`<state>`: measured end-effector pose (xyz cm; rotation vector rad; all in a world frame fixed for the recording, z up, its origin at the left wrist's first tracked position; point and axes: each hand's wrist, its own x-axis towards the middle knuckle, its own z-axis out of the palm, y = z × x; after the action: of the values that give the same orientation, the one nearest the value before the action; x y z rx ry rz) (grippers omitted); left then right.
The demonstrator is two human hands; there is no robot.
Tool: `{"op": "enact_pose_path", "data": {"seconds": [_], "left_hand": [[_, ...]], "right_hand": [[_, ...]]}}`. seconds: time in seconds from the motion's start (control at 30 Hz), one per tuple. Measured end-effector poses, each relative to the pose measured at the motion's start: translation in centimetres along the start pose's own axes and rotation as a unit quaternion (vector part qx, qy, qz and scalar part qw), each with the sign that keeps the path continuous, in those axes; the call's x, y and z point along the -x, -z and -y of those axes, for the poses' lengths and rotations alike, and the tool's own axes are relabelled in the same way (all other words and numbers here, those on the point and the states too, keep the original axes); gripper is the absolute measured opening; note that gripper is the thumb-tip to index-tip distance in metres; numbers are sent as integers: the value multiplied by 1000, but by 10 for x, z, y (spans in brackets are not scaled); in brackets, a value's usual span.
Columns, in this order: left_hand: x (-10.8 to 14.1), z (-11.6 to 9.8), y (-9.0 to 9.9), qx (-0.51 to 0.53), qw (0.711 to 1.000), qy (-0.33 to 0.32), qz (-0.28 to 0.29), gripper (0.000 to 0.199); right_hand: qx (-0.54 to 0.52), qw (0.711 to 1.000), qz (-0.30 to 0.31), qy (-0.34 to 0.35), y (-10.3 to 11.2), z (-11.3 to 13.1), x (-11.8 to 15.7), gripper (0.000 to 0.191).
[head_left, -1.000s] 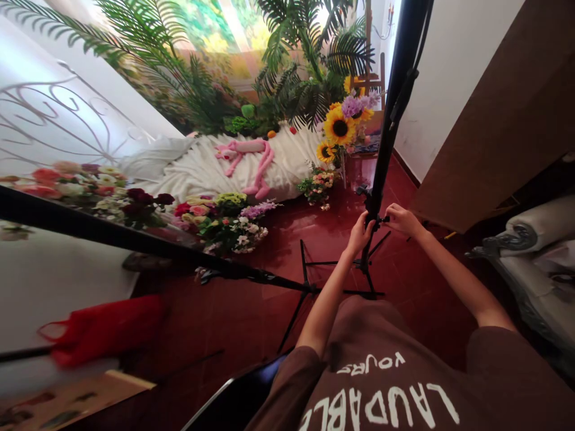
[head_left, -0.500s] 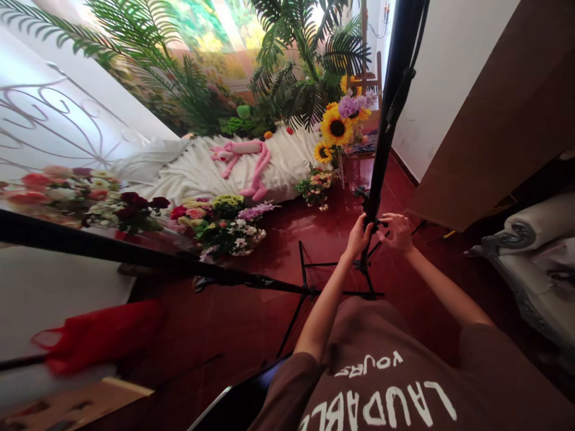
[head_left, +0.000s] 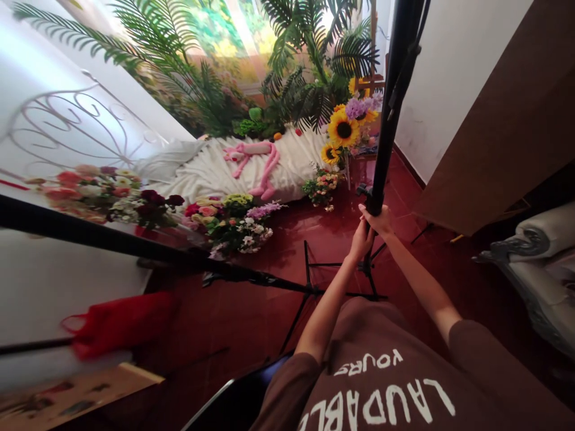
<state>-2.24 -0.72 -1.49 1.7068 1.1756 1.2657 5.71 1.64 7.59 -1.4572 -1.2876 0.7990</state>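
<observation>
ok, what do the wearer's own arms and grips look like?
Left grip and right grip: bare, no gloves visible. Forearms bare too. Short brown sleeves, part of a brown shirt with white lettering.

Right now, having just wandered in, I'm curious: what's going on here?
A person in a brown shirt has both hands around a black pole, the right hand just above the left hand. A second black pole slants across the left side of the view. Beyond the hands, a pink plush toy lies on white cloth, with sunflowers to its right.
</observation>
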Motion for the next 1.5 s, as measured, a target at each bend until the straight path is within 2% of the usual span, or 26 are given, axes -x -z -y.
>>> {"op": "enact_pose_path", "data": {"seconds": [0.1,0.27,0.33,0.43,0.6,0.73,0.87,0.97,1.1,1.3,1.5], "left_hand": [[1,-10,-1,-21,1000,8,0,45],[0,-31,-7,-104,993,52,-38,40],[-2,-37,-9,-134,987,70,-47,38],[-2,-40,-10,-154,983,80,-53,36],[-1,-36,-11,-160,982,76,-65,36],[-1,-34,-12,-157,983,69,-67,35],[-1,-32,-12,-160,982,71,-73,34],[-2,-31,-13,-164,981,69,-77,33],[-1,-31,-14,-173,979,74,-74,34],[1,-28,-15,-176,979,72,-74,37],[2,-29,-12,-172,981,65,-69,38]], "right_hand": [[-26,999,7,38,9,33,-11,36],[-37,992,19,119,25,95,-31,33],[-33,990,22,135,28,107,-34,32],[-10,986,14,163,31,109,-35,34],[48,971,22,234,52,81,-24,40],[87,960,88,253,76,27,5,41],[158,954,93,236,87,-34,38,32],[173,954,86,228,84,-62,52,38],[141,966,80,201,75,-73,54,40],[73,978,72,181,68,-71,44,37],[1,995,61,74,64,-63,31,34]]}}
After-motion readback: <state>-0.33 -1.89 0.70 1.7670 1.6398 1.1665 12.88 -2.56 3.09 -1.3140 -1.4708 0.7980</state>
